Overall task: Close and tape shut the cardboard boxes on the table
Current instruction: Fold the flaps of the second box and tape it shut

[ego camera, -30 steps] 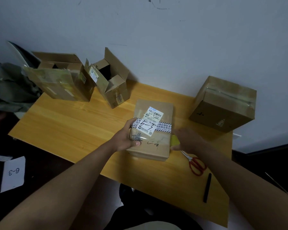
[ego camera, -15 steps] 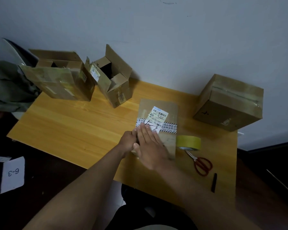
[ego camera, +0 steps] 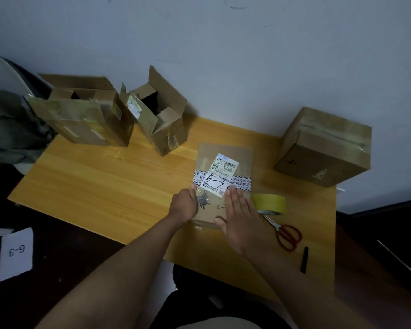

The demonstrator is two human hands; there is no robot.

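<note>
At the frame's centre, the flat cardboard box (ego camera: 223,167) is lying on the desk (ego camera: 100,186). The left hand (ego camera: 184,205) is gripping its left edge, fingers curled, while the right hand (ego camera: 241,217) is pressing flat on top, fingers straight together, beside the tape roll (ego camera: 269,204).

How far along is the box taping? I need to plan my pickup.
Done: the big box at right looks taped shut. In hand: the flat box, left hand gripping its edge, right hand pressing flat on top. Left: two open boxes at the back.
</note>
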